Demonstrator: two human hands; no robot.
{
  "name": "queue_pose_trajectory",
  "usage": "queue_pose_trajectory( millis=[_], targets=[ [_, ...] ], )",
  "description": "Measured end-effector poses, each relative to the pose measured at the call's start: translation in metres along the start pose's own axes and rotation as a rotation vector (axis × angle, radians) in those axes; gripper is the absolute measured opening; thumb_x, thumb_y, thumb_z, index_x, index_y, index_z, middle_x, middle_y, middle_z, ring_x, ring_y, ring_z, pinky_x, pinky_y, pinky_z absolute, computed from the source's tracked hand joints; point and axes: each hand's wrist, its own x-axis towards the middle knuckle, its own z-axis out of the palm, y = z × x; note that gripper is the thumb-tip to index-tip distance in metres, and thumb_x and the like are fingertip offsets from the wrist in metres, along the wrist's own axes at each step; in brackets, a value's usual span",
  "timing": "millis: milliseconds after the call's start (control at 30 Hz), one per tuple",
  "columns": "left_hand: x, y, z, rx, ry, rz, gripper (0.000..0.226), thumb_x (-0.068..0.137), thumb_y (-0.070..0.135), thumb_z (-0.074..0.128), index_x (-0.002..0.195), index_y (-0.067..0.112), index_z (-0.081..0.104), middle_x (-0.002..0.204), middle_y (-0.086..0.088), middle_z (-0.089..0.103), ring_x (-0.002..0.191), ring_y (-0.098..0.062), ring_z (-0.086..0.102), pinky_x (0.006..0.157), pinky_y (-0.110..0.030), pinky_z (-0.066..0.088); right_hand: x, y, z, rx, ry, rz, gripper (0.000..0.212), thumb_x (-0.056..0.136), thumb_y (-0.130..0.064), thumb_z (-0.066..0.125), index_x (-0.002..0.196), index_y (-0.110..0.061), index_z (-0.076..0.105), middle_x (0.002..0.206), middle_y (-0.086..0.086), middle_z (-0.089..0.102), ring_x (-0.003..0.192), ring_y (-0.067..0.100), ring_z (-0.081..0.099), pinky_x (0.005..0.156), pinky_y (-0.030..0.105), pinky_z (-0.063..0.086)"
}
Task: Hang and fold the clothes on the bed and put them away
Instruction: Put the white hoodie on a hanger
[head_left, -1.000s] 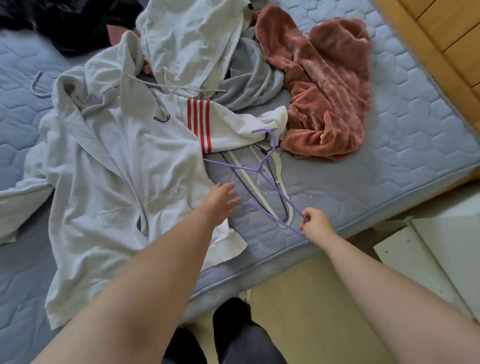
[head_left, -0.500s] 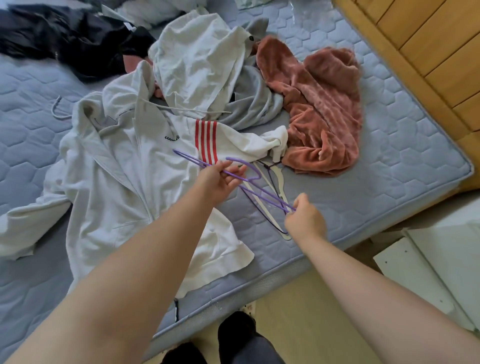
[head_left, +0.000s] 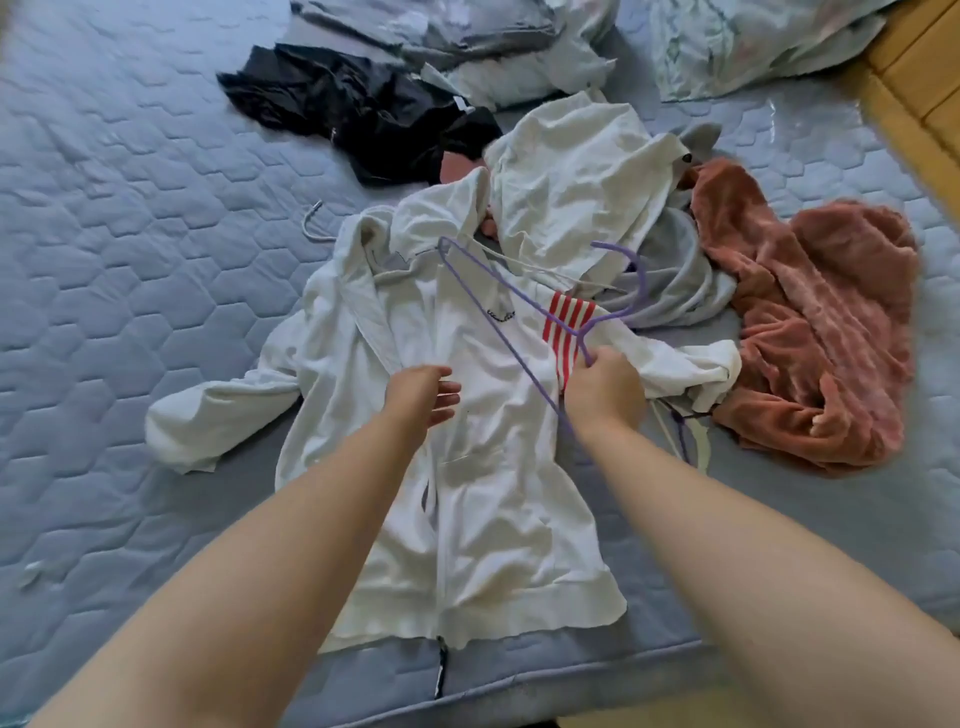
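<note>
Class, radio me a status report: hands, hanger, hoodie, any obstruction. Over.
Right hand grips purple hanger; left hand open, over white hoodie. Hoodie spread on bed, not yet hung. Other clothes piled against its hood.

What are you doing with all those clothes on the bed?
Someone is sorting laundry on the bed. Their right hand grips a purple hanger and holds it over a white hoodie, which lies spread out, front up. The left hand is open just above the hoodie's chest. The hoodie is not on the hanger yet. A pink fleece top, a black garment and spare hangers lie nearby.
</note>
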Motion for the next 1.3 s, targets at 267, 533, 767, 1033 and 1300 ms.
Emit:
queue_pose_trajectory(
  millis=[267,533,767,1033,1300],
  targets=[
    [0.086,-0.046,-0.075,0.232,0.151,0.086,0.018,0.09,0.006,0.046,0.092,0.018,0.061,0.088,-0.004,0.055,0.088,-0.022,0.054,0.078,-0.032,0.043,0.018,-0.039,0.107,-0.098,-0.182,-0.108,0.042,0.101,-0.032,0.035,0.102,-0.001,0.063,0.1,0.017,0.065,0.094,0.035,0.06,0.071,0.033,0.041],
    [0.162,-0.058,-0.068,0.034,0.224,0.203,0.028,0.073,0.028,0.065,0.098,0.018,0.06,0.09,-0.008,0.068,0.075,-0.02,0.063,0.07,-0.032,0.054,0.017,-0.013,0.212,0.103,-0.262,-0.004,0.042,0.099,-0.032,0.045,0.062,-0.011,0.05,0.064,0.004,0.052,0.071,0.029,0.053,0.056,0.03,0.034],
    [0.192,-0.001,-0.059,-0.038,0.316,0.337,0.042,0.072,0.017,0.068,0.112,0.019,0.058,0.101,0.004,0.065,0.092,-0.017,0.063,0.086,-0.031,0.053,0.043,-0.033,0.217,0.21,-0.218,-0.109,0.039,0.099,-0.03,0.042,0.081,-0.002,0.062,0.082,0.012,0.064,0.081,0.03,0.057,0.073,0.037,0.047],
    [0.145,0.041,-0.078,-0.09,-0.028,0.344,0.022,0.077,-0.004,0.046,0.074,0.008,0.065,0.067,-0.008,0.058,0.066,-0.023,0.053,0.058,-0.022,0.046,0.059,-0.049,0.16,0.342,-0.19,-0.057,0.032,0.099,-0.019,0.039,0.085,-0.005,0.064,0.071,-0.002,0.054,0.069,0.016,0.051,0.062,0.027,0.035],
    [0.031,0.096,-0.083,-0.24,-0.287,0.196,0.031,0.079,0.016,0.046,0.049,0.015,0.054,0.049,-0.001,0.045,0.042,-0.012,0.045,0.047,-0.02,0.036,0.034,-0.089,0.071,0.46,-0.185,-0.048,0.033,0.096,-0.015,0.042,0.069,-0.009,0.061,0.062,0.003,0.055,0.064,0.021,0.051,0.06,0.028,0.037]
  ],
)
